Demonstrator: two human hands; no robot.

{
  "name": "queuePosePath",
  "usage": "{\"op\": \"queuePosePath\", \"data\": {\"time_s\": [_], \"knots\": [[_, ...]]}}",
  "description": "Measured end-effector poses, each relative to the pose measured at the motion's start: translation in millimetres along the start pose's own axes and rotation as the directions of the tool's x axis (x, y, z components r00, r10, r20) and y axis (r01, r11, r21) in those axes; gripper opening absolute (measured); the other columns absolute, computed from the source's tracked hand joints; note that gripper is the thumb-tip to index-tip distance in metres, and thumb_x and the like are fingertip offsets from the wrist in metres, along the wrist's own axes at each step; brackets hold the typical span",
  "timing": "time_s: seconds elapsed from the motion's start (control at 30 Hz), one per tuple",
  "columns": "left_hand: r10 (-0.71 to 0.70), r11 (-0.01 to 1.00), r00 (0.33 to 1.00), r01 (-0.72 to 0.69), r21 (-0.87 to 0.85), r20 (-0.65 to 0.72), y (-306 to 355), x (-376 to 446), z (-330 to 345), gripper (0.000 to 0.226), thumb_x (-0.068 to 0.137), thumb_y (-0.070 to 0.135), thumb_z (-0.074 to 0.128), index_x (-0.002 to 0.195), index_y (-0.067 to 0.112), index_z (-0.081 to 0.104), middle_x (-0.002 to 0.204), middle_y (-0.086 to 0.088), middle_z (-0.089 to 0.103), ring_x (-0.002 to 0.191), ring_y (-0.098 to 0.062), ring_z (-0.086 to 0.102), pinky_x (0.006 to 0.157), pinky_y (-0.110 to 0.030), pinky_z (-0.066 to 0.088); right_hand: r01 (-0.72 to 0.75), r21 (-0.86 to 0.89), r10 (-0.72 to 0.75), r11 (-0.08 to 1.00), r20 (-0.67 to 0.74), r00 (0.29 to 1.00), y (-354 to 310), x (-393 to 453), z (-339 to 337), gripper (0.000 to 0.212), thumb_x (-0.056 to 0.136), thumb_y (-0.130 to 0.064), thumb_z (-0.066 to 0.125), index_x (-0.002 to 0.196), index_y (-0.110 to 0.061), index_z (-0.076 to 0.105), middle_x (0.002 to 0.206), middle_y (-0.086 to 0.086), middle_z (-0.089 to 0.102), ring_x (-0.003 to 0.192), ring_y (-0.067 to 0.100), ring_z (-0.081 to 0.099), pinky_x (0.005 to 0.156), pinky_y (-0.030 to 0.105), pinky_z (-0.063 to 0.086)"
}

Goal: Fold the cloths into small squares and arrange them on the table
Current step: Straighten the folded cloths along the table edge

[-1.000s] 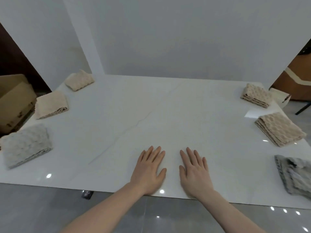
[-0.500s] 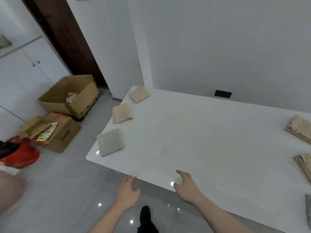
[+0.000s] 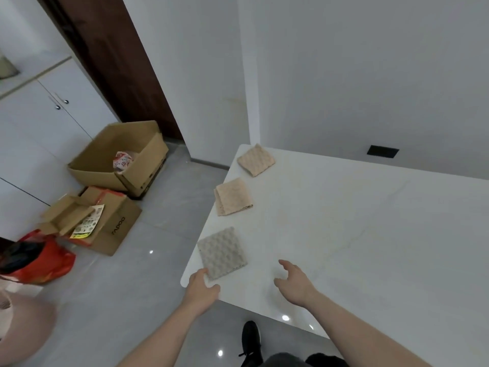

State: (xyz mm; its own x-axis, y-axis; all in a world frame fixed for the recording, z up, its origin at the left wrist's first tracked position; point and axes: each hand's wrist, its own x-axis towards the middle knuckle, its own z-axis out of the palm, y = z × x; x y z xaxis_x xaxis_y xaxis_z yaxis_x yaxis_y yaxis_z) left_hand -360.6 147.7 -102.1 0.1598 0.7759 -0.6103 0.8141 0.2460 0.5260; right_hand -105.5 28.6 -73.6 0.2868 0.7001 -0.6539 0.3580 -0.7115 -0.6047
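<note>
Three folded cloths lay in a row down the left edge of the white marble-look tabletop (image 3: 370,234), each a small square set apart from the next, which looked like the tidy arrangement the task wanted. Farthest off was a beige waffle-textured folded cloth (image 3: 256,160) near the corner by the wall, then a pale peach folded cloth (image 3: 232,196) in the middle, and closest a grey bumpy-textured folded cloth (image 3: 222,252) by the near corner.

The person's left hand (image 3: 202,286) was at that near corner, its fingers (image 3: 199,275) reaching to the grey cloth's near edge; whether they touched it or had hold of it I could not tell. The right hand (image 3: 293,280) hovered just above the tabletop to the right of the grey cloth, fingers apart and loosely bent, holding nothing. Both hands flanked the grey square, so I judged they meant to straighten it or take it up.

On the floor beyond the table stood an open brown cardboard box (image 3: 119,157), flattened cartons and a red plastic bag (image 3: 39,260).
</note>
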Motion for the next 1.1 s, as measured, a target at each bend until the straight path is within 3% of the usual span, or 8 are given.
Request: {"op": "queuePosePath", "data": {"time_s": [0.13, 0.27, 0.5, 0.63, 0.73, 0.8, 0.9, 1.1], "knots": [[-0.019, 0.999, 1.0, 0.019, -0.031, 0.002, 9, 27, -15, 0.07, 0.083, 0.03, 0.07, 0.148, 0.021, 0.043, 0.15, -0.004, 0.041, 0.129, -0.024, 0.051, 0.102, -0.034, 0.047, -0.02, 0.013, 0.02, 1.0, 0.0, 1.0, -15, 13, 5, 0.068, 0.096, -0.022, 0.053, 0.159, -0.021, 0.028, 0.16, 0.006, 0.033, 0.121, 0.019, 0.053, 0.09, 0.022, 0.039], [-0.049, 0.997, 0.998, 0.051, -0.049, 0.042, 21, 43, -15, 0.064, 0.088, 0.026, 0.067, 0.147, 0.019, 0.045, 0.151, -0.004, 0.042, 0.131, -0.023, 0.05, 0.091, -0.027, 0.043, -0.03, -0.007, 0.03, 1.0, -0.005, 1.0, -26, 32, -3, 0.067, 0.095, -0.023, 0.053, 0.158, -0.022, 0.029, 0.157, 0.006, 0.036, 0.104, 0.015, 0.05, 0.087, 0.023, 0.041], [-0.094, 0.987, 0.993, 0.102, -0.121, 0.071, 15, 59, -22, 0.062, 0.08, 0.022, 0.075, 0.139, 0.019, 0.055, 0.142, -0.002, 0.047, 0.126, -0.022, 0.051, 0.095, -0.03, 0.048, -0.032, -0.005, 0.032, 0.999, 0.097, 0.995, -63, 76, 17, 0.072, 0.094, -0.024, 0.055, 0.16, -0.02, 0.026, 0.159, 0.009, 0.036, 0.134, 0.024, 0.05, 0.098, 0.026, 0.044], [-0.131, 0.978, 0.978, 0.155, -0.141, 0.164, 8, 74, -28, 0.055, 0.084, 0.015, 0.072, 0.137, 0.021, 0.056, 0.133, 0.002, 0.047, 0.124, -0.019, 0.05, 0.084, -0.022, 0.043, -0.067, 0.014, 0.065, 0.998, 0.147, 0.987, -83, 91, 40, 0.075, 0.095, -0.024, 0.056, 0.161, -0.018, 0.021, 0.158, 0.011, 0.038, 0.134, 0.026, 0.051, 0.093, 0.025, 0.042], [-0.097, 0.984, 0.97, 0.128, -0.124, 0.223, 8, 87, -35, 0.048, 0.077, 0.022, 0.075, 0.123, 0.027, 0.062, 0.131, 0.003, 0.053, 0.114, -0.014, 0.054, 0.075, -0.019, 0.043, -0.087, 0.051, 0.081, 0.995, 0.119, 0.99, -92, 99, 47, 0.079, 0.092, -0.024, 0.056, 0.162, -0.02, 0.02, 0.16, 0.008, 0.036, 0.134, 0.025, 0.05, 0.095, 0.026, 0.047], [-0.073, 0.989, 0.965, 0.102, -0.103, 0.252, 7, 103, -42, 0.048, 0.066, 0.026, 0.073, 0.113, 0.029, 0.066, 0.128, 0.001, 0.058, 0.109, -0.014, 0.059, 0.076, -0.021, 0.045, -0.101, 0.073, 0.094, 0.992, 0.091, 0.991, -98, 104, 49, 0.081, 0.09, -0.025, 0.057, 0.162, -0.02, 0.02, 0.161, 0.007, 0.034, 0.127, 0.023, 0.054, 0.092, 0.025, 0.051], [-0.027, 0.995, 0.954, 0.053, -0.081, 0.299, 5, 125, -52, 0.042, 0.064, 0.026, 0.071, 0.105, 0.032, 0.067, 0.124, -0.001, 0.064, 0.11, -0.017, 0.061, 0.084, -0.024, 0.047, -0.147, 0.097, 0.138, 0.984, 0.089, 0.986, -107, 112, 54, 0.081, 0.092, -0.025, 0.057, 0.162, -0.018, 0.018, 0.162, 0.008, 0.033, 0.138, 0.026, 0.047, 0.103, 0.03, 0.047], [0.125, 0.992, 0.928, -0.11, -0.061, 0.351, 14, 151, -68, 0.03, 0.078, 0.015, 0.074, 0.102, 0.031, 0.067, 0.12, 0.003, 0.058, 0.102, -0.012, 0.059, 0.082, -0.023, 0.052, -0.197, 0.169, 0.188, 0.966, 0.068, 0.98, -121, 113, 83, 0.06, 0.089, -0.021, 0.059, 0.147, -0.016, 0.044, 0.116, -0.003, 0.061, 0.102, 0.018, 0.063, 0.085, 0.027, 0.056]]}}
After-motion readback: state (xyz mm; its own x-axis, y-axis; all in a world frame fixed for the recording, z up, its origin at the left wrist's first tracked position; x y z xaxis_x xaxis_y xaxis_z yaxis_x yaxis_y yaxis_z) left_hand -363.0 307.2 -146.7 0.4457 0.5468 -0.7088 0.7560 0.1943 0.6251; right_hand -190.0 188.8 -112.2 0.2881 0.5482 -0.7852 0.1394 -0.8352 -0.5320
